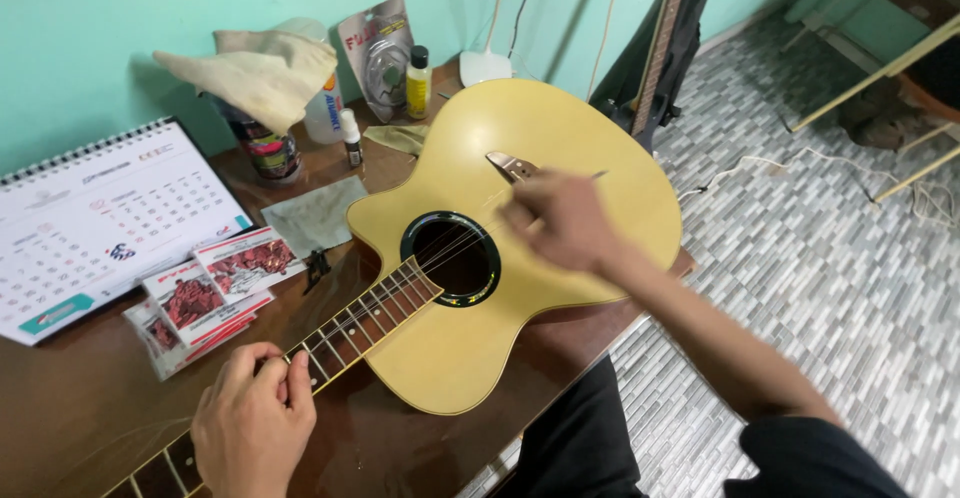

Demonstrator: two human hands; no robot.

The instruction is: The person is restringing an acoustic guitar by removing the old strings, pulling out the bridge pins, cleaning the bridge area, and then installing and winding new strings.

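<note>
a pale yellow guitar (pixel 560 148) lies face up on the brown bench (pixel 70 408), its body toward the far right edge and its neck (pixel 350 328) running down to the lower left. the left hand (pixel 252 420) sits on the neck near the lower edge of the view, fingers curled over the fretboard and pressed onto the strings, so it is closed around the neck. the right hand (pixel 560 220) hovers over the body between the round soundhole (pixel 452 258) and the bridge (pixel 512 166); it is blurred, fingers drawn together as if pinching a thin string (pixel 597 174) that sticks out past it, but whether it truly grips the string i cannot tell.

left of the neck lie several red and white packets (pixel 205 298), touching one another, and behind them a desk calendar (pixel 100 223) leans up. a grey cloth (pixel 315 216) lies flat just beside the guitar's upper edge. by the green wall stand a can (pixel 268 148) draped with a beige rag (pixel 260 73), a small dropper bottle (pixel 351 138), a yellow bottle (pixel 418 83) and a foil pouch (pixel 377 53). another guitar (pixel 660 48) leans against the wall beyond the bench, over a grey tiled floor (pixel 820 258).
</note>
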